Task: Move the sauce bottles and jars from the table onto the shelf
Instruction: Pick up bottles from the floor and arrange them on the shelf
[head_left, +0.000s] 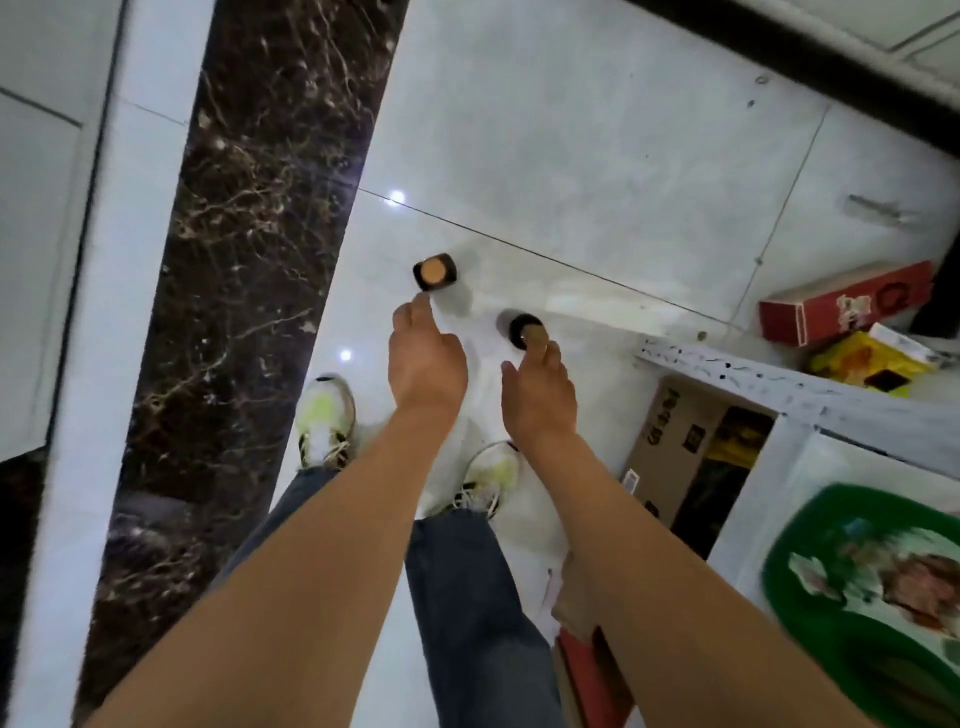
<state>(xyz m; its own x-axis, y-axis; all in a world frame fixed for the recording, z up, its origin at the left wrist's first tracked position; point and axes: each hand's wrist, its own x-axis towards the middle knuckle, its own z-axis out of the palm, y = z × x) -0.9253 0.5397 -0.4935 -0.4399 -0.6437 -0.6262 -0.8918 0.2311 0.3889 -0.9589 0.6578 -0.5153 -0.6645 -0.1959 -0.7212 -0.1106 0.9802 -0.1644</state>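
Both forearms are stretched down toward two dark jars on the floor tiles — the left hand (427, 358) reaches to the left jar (435, 270), fingers loose; the right hand (540, 387) touches the right jar (525, 330), grip unclear. Sneakers (324, 421) are seen below.

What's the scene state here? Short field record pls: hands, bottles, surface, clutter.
left hand: reaching down, fingertips at left bottle, not gripping
right hand: fingers touching right bottle's cap; grip cannot be told
left bottle: dark, tan cap, upright on floor
right bottle: dark, tan cap, upright on floor
surface: white tiled floor
clutter: red box, cardboard box, green basket
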